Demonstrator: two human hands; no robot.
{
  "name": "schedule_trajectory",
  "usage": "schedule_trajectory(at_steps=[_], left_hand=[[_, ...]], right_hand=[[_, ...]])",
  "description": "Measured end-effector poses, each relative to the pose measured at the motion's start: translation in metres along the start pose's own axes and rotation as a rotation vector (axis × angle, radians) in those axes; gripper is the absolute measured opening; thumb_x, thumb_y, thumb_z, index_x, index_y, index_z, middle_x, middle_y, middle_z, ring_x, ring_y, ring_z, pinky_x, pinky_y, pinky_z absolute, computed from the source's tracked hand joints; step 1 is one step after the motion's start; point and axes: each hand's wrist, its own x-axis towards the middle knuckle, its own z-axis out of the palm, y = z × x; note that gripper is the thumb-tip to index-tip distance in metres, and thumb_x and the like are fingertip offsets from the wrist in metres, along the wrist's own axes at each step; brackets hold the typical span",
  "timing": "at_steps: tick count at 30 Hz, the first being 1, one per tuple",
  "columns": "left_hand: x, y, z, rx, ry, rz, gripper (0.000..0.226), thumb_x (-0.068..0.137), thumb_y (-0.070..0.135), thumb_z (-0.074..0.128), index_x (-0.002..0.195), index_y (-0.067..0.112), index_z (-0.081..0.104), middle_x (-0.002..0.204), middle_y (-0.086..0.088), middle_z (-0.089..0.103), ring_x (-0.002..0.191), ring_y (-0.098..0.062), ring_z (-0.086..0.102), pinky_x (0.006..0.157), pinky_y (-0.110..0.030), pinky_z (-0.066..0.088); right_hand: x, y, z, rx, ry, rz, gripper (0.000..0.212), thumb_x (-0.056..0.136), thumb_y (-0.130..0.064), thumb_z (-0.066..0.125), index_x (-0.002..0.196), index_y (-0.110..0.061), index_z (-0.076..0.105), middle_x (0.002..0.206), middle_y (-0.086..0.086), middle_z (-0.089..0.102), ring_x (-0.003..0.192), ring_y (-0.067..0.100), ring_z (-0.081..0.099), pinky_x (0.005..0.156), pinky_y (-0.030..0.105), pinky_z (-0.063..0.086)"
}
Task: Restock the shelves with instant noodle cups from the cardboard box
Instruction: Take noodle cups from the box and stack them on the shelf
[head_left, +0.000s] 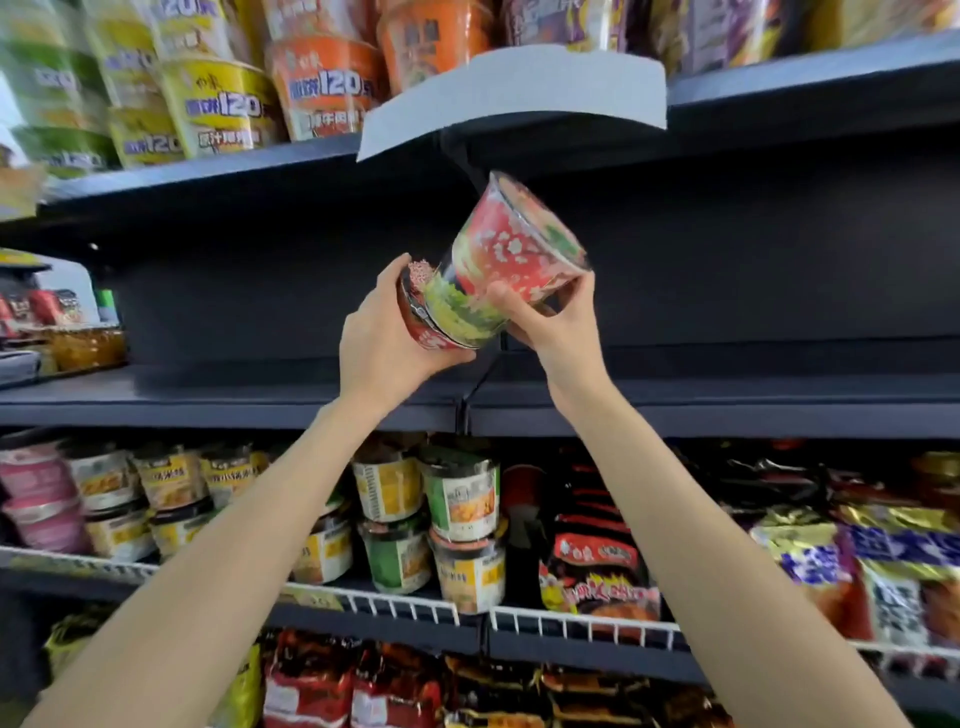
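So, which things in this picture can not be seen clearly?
- Cardboard box: outside the head view.
- Lower noodle cup: mostly hidden by the left hand and the upper noodle cup.
- Upper cup's label: motion blur.
- Right hand fingertips: behind that cup.
- Top-left yellow cups: blurred text.

Both hands are up in front of the middle shelf (727, 410), the left hand (387, 338) under and left of the tilted noodle cup (498, 265), the right hand (553, 325) touching its right underside, the cup held above the shelf board and off it. Above, on the top shelf (810, 88), stacked cups (218, 104) sit to the left with a paper tag (514, 98) hanging from the shelf edge over the held cup. Below the middle shelf, more cups (457, 499) stand left and centre behind a wire rail (582, 626), packets (597, 571) to their right, further packets on the lowest shelf.
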Motion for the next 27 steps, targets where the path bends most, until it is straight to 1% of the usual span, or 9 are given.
schedule_trajectory(at_steps=[4, 8, 12, 15, 16, 19, 20, 24, 27], left_hand=[[0.04, -0.032, 0.026, 0.219, 0.017, 0.001, 0.114, 0.047, 0.066, 0.078, 0.141, 0.018, 0.034, 0.124, -0.001, 0.061, 0.114, -0.022, 0.057, 0.1, -0.041, 0.038], [0.079, -0.06, 0.039, 0.263, -0.157, -0.047, 0.116, 0.051, 0.073, 0.072, 0.143, 0.016, 0.031, 0.128, -0.003, 0.059, 0.118, -0.024, 0.054, 0.101, -0.041, 0.035], [0.121, -0.092, 0.04, 0.009, -0.367, -0.152, 0.107, 0.056, 0.058, 0.081, 0.143, 0.016, 0.035, 0.13, -0.004, 0.057, 0.117, -0.021, 0.055, 0.1, -0.035, 0.044], [0.136, -0.12, 0.049, -0.299, -0.449, -0.253, 0.108, 0.04, 0.058, 0.086, 0.134, 0.018, 0.049, 0.119, -0.001, 0.064, 0.104, -0.014, 0.062, 0.089, -0.03, 0.051], [0.138, -0.129, 0.054, -0.39, -0.451, -0.287, 0.104, 0.037, 0.058, 0.086, 0.128, 0.018, 0.054, 0.114, -0.001, 0.067, 0.099, -0.013, 0.065, 0.084, -0.027, 0.053], [0.138, -0.148, 0.073, -0.601, -0.454, -0.358, 0.065, 0.059, 0.038, 0.084, 0.115, 0.015, 0.061, 0.106, -0.001, 0.07, 0.092, -0.012, 0.067, 0.072, -0.019, 0.052], [0.138, -0.152, 0.078, -0.649, -0.447, -0.375, 0.06, 0.063, 0.036, 0.083, 0.116, 0.016, 0.06, 0.106, 0.0, 0.07, 0.091, -0.011, 0.066, 0.07, -0.018, 0.05], [0.142, -0.165, 0.098, -0.712, -0.451, -0.421, 0.069, 0.064, 0.041, 0.081, 0.124, 0.019, 0.053, 0.11, 0.004, 0.065, 0.094, -0.008, 0.062, 0.066, -0.015, 0.044], [0.146, -0.17, 0.106, -0.693, -0.485, -0.401, 0.068, 0.062, 0.048, 0.08, 0.118, 0.02, 0.054, 0.105, 0.009, 0.065, 0.09, -0.005, 0.061, 0.066, -0.017, 0.044]], right_hand=[[0.048, 0.039, 0.019, 0.017, 0.042, 0.129, 0.109, 0.055, -0.053, 0.084, 0.141, -0.028, 0.021, 0.133, -0.005, 0.047, 0.12, 0.014, 0.052, 0.1, 0.044, 0.048], [0.096, 0.063, 0.033, 0.032, 0.095, 0.287, 0.115, 0.054, -0.056, 0.083, 0.141, -0.018, 0.018, 0.125, 0.001, 0.05, 0.112, 0.02, 0.056, 0.095, 0.045, 0.051], [0.135, 0.075, 0.05, -0.074, 0.09, 0.277, 0.123, 0.043, -0.065, 0.081, 0.14, -0.017, 0.023, 0.128, 0.003, 0.051, 0.114, 0.024, 0.055, 0.094, 0.048, 0.05], [0.154, 0.083, 0.061, -0.148, 0.091, 0.216, 0.118, 0.041, -0.07, 0.081, 0.138, -0.021, 0.034, 0.132, 0.002, 0.05, 0.114, 0.022, 0.056, 0.094, 0.048, 0.05], [0.159, 0.084, 0.067, -0.158, 0.08, 0.192, 0.11, 0.047, -0.066, 0.081, 0.137, -0.022, 0.037, 0.13, 0.001, 0.053, 0.113, 0.021, 0.057, 0.096, 0.047, 0.05], [0.173, 0.091, 0.083, -0.183, 0.067, 0.146, 0.083, 0.071, -0.047, 0.077, 0.139, -0.018, 0.04, 0.125, 0.002, 0.059, 0.11, 0.019, 0.059, 0.099, 0.042, 0.048], [0.177, 0.093, 0.088, -0.213, 0.081, 0.135, 0.08, 0.075, -0.044, 0.074, 0.141, -0.017, 0.038, 0.125, 0.002, 0.058, 0.11, 0.018, 0.059, 0.097, 0.039, 0.048], [0.184, 0.102, 0.102, -0.333, 0.059, 0.065, 0.079, 0.084, -0.037, 0.069, 0.147, -0.018, 0.026, 0.123, -0.002, 0.053, 0.106, 0.013, 0.056, 0.082, 0.023, 0.048], [0.184, 0.108, 0.106, -0.402, 0.069, 0.04, 0.08, 0.085, -0.039, 0.067, 0.148, -0.019, 0.023, 0.127, -0.002, 0.052, 0.11, 0.013, 0.055, 0.089, 0.026, 0.048]])
